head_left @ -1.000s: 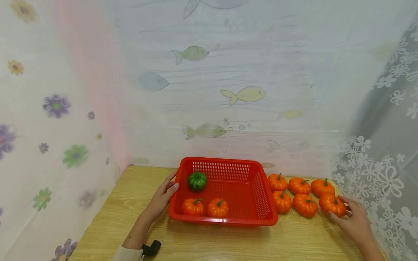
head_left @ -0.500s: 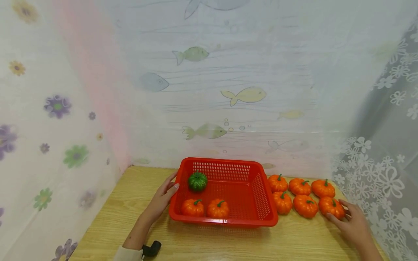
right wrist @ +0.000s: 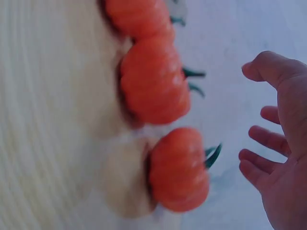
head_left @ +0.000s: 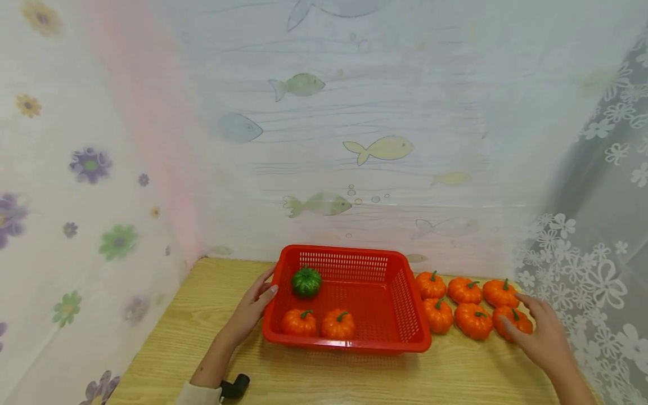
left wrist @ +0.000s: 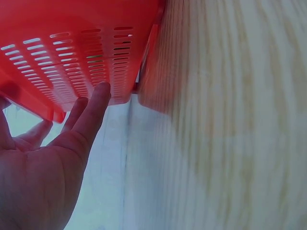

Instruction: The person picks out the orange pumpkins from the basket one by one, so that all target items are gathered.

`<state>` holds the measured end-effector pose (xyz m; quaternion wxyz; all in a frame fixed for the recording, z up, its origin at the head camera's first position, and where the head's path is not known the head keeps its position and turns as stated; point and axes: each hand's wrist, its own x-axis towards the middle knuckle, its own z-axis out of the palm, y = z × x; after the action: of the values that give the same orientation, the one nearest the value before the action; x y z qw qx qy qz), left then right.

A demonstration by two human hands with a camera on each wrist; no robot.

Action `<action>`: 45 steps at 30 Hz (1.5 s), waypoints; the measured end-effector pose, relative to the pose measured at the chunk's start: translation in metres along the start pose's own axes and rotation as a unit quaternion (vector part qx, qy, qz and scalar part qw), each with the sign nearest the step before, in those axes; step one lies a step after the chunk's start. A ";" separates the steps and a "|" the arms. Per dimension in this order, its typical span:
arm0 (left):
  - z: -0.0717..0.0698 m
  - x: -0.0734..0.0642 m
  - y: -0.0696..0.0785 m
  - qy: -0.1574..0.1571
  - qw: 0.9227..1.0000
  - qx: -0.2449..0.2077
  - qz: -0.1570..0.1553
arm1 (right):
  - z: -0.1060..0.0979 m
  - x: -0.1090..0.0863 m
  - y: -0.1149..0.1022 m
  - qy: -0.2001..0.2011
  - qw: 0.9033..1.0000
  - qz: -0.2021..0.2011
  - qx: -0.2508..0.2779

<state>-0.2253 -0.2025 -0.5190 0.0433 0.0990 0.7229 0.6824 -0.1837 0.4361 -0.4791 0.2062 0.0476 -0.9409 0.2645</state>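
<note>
A red slotted plastic basket (head_left: pixel 354 343) stands on the wooden table. My left hand (head_left: pixel 250 309) touches its left side, thumb at the rim; the left wrist view shows fairly straight fingers (left wrist: pixel 93 112) against the slotted wall. Inside the basket are a green pumpkin (head_left: pixel 306 282) at the back left and two small orange pumpkins (head_left: pixel 298 323) along the front. My right hand (head_left: pixel 547 337) hovers with fingers spread around the front-right orange pumpkin (head_left: pixel 515 325). The right wrist view shows that hand (right wrist: pixel 283 139) apart from the orange pumpkins (right wrist: pixel 178 170), holding nothing.
Two rows of orange pumpkins, among them a front-middle one (head_left: pixel 473 321) and a back-right one (head_left: pixel 501 293), sit right of the basket. A printed curtain (head_left: pixel 385 225) hangs behind the table (head_left: pixel 167 343). A black object (head_left: pixel 235 386) is at the left wrist.
My right hand has let go of the front-right pumpkin, which has come down into line with the front row, and the fingers have spread. The left hand and basket stay in place.
</note>
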 end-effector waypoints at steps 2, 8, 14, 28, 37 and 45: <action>0.000 0.000 -0.001 0.000 1.000 -0.001 -0.001 | -0.003 0.003 -0.014 0.000 1.000 -0.012 0.008; 0.000 0.000 -0.001 0.003 1.000 -0.001 -0.002 | -0.006 0.015 -0.055 0.016 0.996 -0.074 0.039; 0.000 0.000 0.000 0.006 1.000 0.004 -0.005 | -0.004 0.021 -0.093 0.023 0.986 -0.157 0.056; 0.001 -0.001 0.000 0.008 1.000 0.005 0.000 | 0.016 0.030 -0.160 -0.068 0.970 -0.229 0.041; 0.000 0.000 -0.002 0.005 1.000 0.003 0.001 | 0.040 0.038 -0.194 -0.141 0.953 -0.265 0.041; -0.002 0.001 -0.003 -0.017 1.000 -0.014 0.020 | 0.067 0.041 -0.220 -0.198 0.926 -0.315 0.056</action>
<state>-0.2266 -0.2042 -0.5220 0.0435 0.1243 0.7102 0.6916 -0.2016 0.2144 -0.4087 0.0851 0.4047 -0.8827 0.2231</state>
